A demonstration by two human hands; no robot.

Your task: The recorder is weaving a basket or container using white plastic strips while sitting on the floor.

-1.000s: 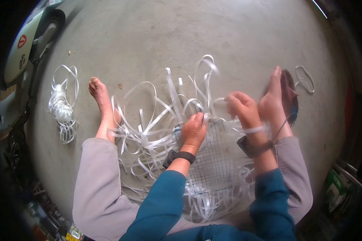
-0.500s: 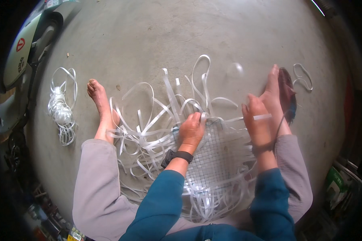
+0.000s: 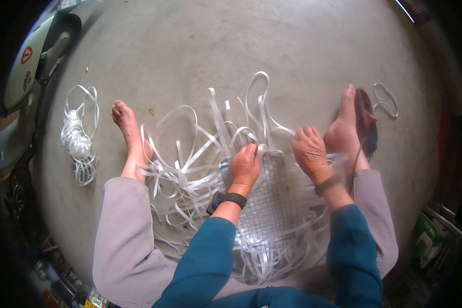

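Note:
A woven panel of white plastic strapping, with some darker lines through its weave, lies on the floor between my legs. Loose strap ends fan out around its edges. At the panel's far edge my left hand is closed, pinching a white strap that bends there. My right hand is off to the right, its fingers curled together at the end of a long white strap. That strap loops up and back toward the far edge. My right palm and the exact fingertip hold are hidden.
A bundle of white strapping lies on the floor beyond my left foot. Beside my right foot are a dark red shoe and a small strap loop. A scooter stands at the far left.
My right hand has moved left toward the panel and now grips a strap on the far side. A short pale strap piece seen across it before no longer shows there. My left hand has stayed put.

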